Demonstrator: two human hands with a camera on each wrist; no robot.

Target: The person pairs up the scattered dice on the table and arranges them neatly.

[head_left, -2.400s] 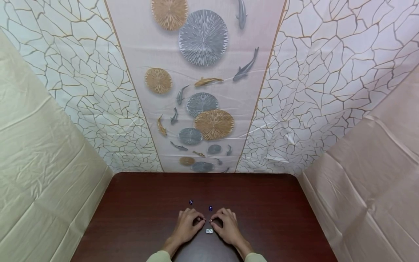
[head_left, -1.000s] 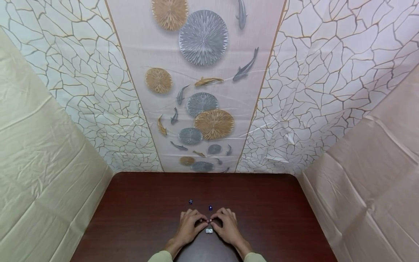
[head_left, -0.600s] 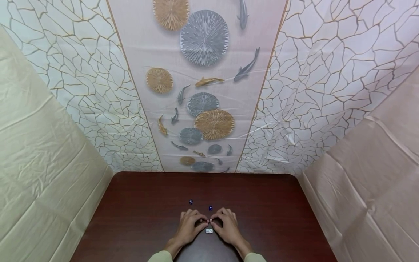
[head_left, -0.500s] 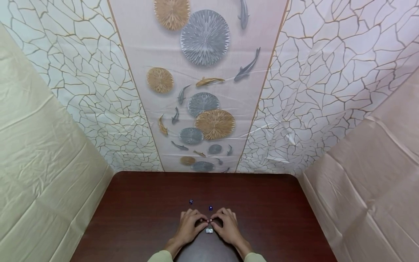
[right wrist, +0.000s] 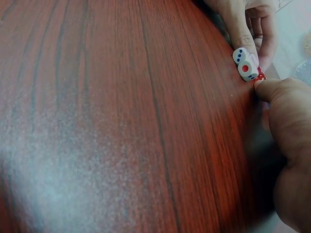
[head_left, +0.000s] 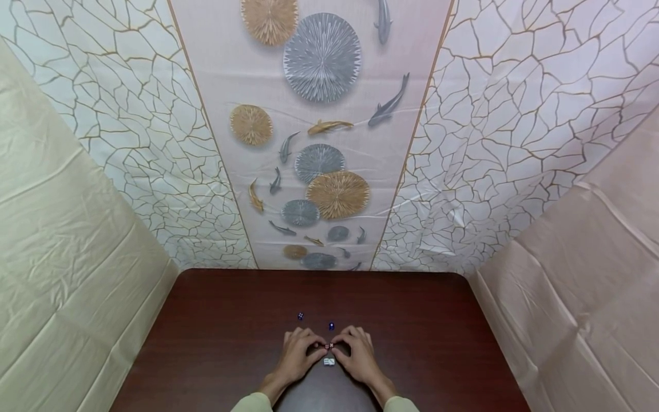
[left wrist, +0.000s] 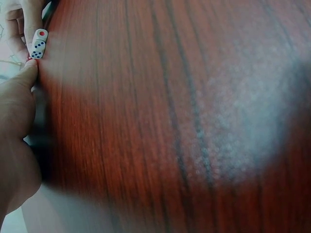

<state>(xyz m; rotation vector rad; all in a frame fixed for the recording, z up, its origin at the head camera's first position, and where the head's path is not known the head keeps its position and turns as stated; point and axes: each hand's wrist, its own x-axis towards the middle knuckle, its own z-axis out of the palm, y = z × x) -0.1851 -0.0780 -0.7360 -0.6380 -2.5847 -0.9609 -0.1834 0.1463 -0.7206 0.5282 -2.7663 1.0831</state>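
Note:
My left hand [head_left: 296, 355] and my right hand [head_left: 357, 355] face each other low in the middle of the head view. Between thumb and fingertip the left pinches a red die [head_left: 326, 347]. The right pinches another red die [head_left: 332, 345], and the two dice stand side by side at the meeting fingertips. On the near side of them, a pair of white dice [head_left: 329, 361] sits together on the table. Both wrist views show these white dice [left wrist: 39, 44] close by the thumbs. A bit of red die [right wrist: 261, 74] shows beside them in the right wrist view; fingers hide much of it.
Beyond the hands lie two blue dice, one [head_left: 301, 316] farther left and one [head_left: 332, 326] near the right fingertips. The dark red-brown table [head_left: 412, 309] ends at a patterned cloth backdrop [head_left: 329, 86], with pale cloth walls [head_left: 582, 286] at both sides.
Since the oldest frame, my left hand has moved slightly right, bringing its red die up against the one in my right hand. In the latest frames both hands stay nearly still.

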